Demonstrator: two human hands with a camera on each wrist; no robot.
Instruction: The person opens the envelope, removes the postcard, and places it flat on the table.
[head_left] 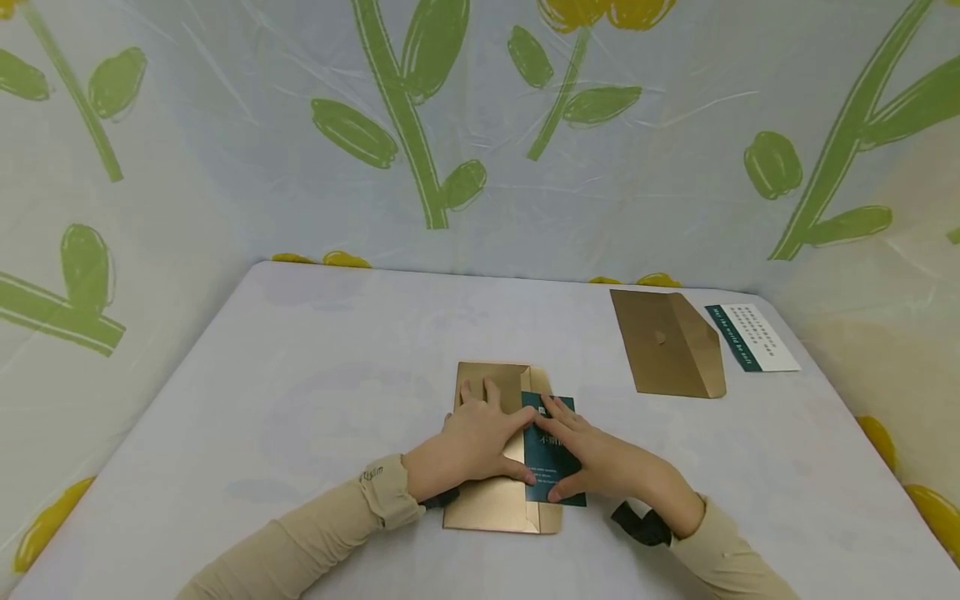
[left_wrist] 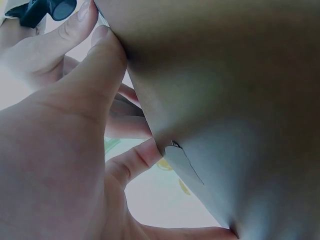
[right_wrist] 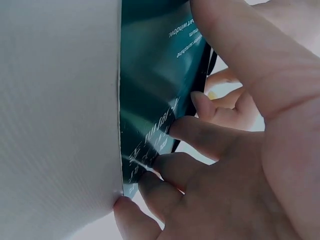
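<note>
A gold envelope (head_left: 487, 510) lies in front of me on the table, its flap (head_left: 551, 521) folded out to the right. Across that flap lies a dark green card (head_left: 552, 458) with white lettering, its left edge along the envelope's mouth. My left hand (head_left: 477, 435) rests spread on the envelope, with index finger and thumb reaching to the card's left edge. Fairly straight fingers of my right hand (head_left: 611, 458) press on the card's upper part, the thumb near its lower right corner. In the right wrist view, several fingertips touch the green card (right_wrist: 155, 75).
At the back right lies a second gold envelope (head_left: 648, 342). Beside it is a white card with a green strip (head_left: 757, 337), near the right edge of the white table (head_left: 337, 350). A flower-patterned sheet (head_left: 262, 150) hangs behind the table and along its sides.
</note>
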